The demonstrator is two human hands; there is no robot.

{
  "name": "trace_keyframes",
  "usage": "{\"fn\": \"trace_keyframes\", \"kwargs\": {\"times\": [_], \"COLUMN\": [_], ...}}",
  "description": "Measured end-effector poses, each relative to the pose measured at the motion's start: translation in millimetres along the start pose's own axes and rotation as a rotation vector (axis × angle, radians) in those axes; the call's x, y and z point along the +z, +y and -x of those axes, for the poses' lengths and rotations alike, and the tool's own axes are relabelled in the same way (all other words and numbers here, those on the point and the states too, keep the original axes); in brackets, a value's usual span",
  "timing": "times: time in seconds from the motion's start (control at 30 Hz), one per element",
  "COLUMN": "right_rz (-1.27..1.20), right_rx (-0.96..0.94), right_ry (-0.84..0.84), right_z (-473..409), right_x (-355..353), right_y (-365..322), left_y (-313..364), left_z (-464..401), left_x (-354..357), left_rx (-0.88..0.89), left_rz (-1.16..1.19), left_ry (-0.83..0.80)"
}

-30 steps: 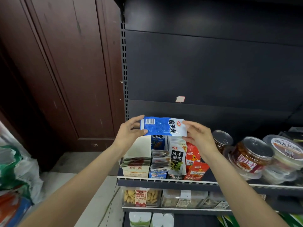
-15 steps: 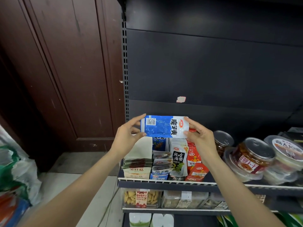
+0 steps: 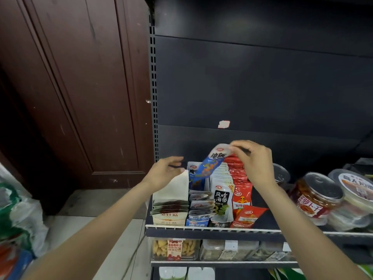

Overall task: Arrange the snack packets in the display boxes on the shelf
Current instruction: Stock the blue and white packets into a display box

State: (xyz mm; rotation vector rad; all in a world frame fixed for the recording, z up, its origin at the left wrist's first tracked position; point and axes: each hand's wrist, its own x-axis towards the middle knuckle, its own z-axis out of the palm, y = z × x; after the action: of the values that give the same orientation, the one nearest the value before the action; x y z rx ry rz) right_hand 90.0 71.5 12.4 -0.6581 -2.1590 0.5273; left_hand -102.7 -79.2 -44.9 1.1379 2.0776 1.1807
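Observation:
My right hand (image 3: 253,161) pinches the white top end of a blue snack packet (image 3: 210,165), which hangs tilted with its lower end inside the blue display box (image 3: 196,221) on the shelf (image 3: 212,229). My left hand (image 3: 164,173) hovers just left of the packet, above the cream display box (image 3: 169,218), fingers loosely curled and holding nothing. Right of the blue box stand a black-and-white seaweed packet box (image 3: 221,201) and red packets (image 3: 242,190).
Round jars and tubs (image 3: 314,197) crowd the shelf's right side. A lower shelf holds clear boxes of snacks (image 3: 175,249). A dark wooden door (image 3: 70,87) stands at the left, with plastic bags (image 3: 18,215) on the floor below it.
The blue packet was held flat between both hands; now the left hand has let go, and the right hand has turned it on end and lowered it into the blue box.

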Motion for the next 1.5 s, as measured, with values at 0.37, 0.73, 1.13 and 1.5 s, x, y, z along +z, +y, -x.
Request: {"fn": "trace_keyframes", "kwargs": {"times": [0.37, 0.73, 1.13, 1.5], "right_rz": [0.311, 0.42, 0.538, 0.114], "right_rx": [-0.12, -0.003, 0.063, 0.146], "right_ry": [-0.145, -0.417, -0.491, -0.65], "right_z": [-8, -16, -10, 20], "right_x": [37, 78, 127, 94], "right_y": [4, 9, 34, 31], "left_y": [-29, -35, -36, -33], "left_z": [-17, -20, -19, 3], "left_x": [-4, -6, -7, 0], "left_rx": [0.119, 0.14, 0.157, 0.155], "left_rz": [-0.812, -0.745, -0.759, -0.796], "left_ry": [-0.122, -0.145, -0.158, -0.148]}}
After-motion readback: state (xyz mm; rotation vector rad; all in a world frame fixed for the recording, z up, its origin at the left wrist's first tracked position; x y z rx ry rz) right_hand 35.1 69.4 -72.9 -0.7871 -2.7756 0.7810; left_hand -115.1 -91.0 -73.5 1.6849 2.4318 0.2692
